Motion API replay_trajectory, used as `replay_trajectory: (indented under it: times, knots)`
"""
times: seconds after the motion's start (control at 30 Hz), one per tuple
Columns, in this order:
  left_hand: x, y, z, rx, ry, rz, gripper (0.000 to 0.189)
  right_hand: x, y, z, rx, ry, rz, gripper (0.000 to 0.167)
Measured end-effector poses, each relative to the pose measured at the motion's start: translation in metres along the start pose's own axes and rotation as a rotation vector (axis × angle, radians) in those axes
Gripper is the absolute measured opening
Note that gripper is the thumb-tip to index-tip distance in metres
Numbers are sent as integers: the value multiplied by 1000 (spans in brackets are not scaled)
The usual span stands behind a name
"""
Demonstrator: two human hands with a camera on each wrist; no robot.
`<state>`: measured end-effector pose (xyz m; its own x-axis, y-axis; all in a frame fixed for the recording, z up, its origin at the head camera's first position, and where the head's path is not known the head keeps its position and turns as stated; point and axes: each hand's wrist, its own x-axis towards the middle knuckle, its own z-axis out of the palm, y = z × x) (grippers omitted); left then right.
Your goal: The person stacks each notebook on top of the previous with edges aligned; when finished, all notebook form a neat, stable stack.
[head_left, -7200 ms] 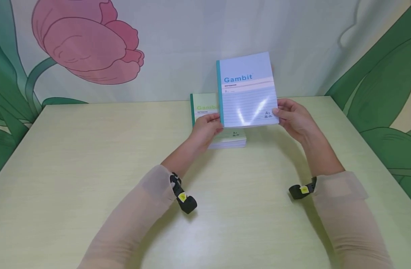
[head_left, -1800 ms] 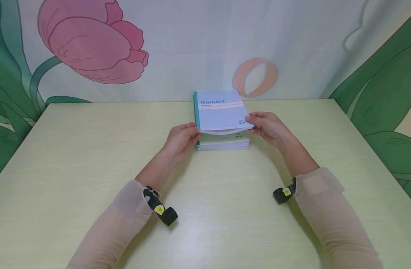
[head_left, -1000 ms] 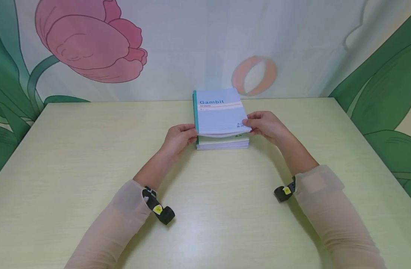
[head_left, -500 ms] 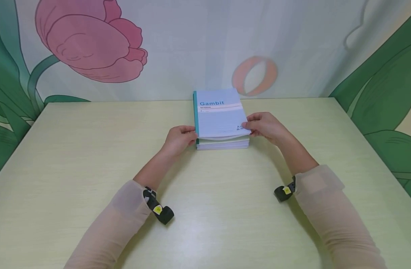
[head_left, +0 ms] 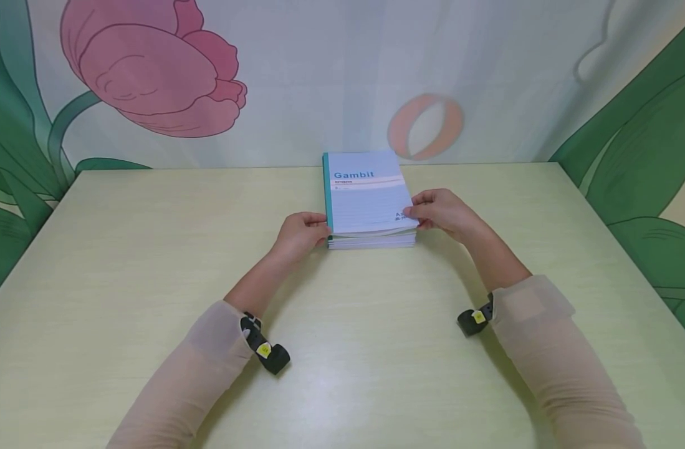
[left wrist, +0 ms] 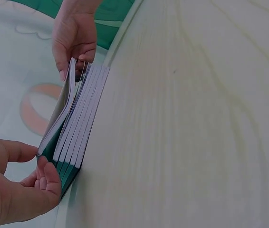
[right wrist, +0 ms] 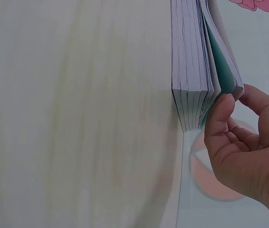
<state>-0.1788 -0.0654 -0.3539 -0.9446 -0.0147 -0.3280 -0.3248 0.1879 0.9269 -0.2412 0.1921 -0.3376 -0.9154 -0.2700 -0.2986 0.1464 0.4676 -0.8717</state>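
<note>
A blue Gambit notebook [head_left: 367, 202] with a teal spine lies over a stack of notebooks [head_left: 372, 242] at the far edge of the table. My left hand [head_left: 300, 237] pinches its near spine corner between thumb and fingers. At the opposite near corner, my right hand [head_left: 444, 213] pinches it with the thumb on the cover. Both wrist views show a narrow gap at the near side, between this top notebook [right wrist: 225, 57] and the stack [right wrist: 187, 52] below. The cover of the notebook directly beneath is mostly hidden.
The pale wooden table [head_left: 342, 349] stretches in front of the stack and to both sides. Right behind the stack hangs a light curtain [head_left: 314, 81] with a pink flower print. A black wrist camera [head_left: 272, 355] juts from the left forearm, another [head_left: 472, 321] from the right.
Both hands have brought the blue notebook from a raised, tilted position down over the stack, hiding the green-covered notebook. In the last second its near edge has sunk further, narrowing the gap.
</note>
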Motion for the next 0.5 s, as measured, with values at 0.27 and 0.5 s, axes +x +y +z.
replay_trajectory:
  times: [0.27, 0.5]
  knots:
    - [0, -1, 1, 49, -8, 14, 36, 1, 4, -1, -17, -9, 8, 31]
    - [1, -2, 1, 58, -8, 5, 36, 3, 4, 0, -52, -7, 11, 31]
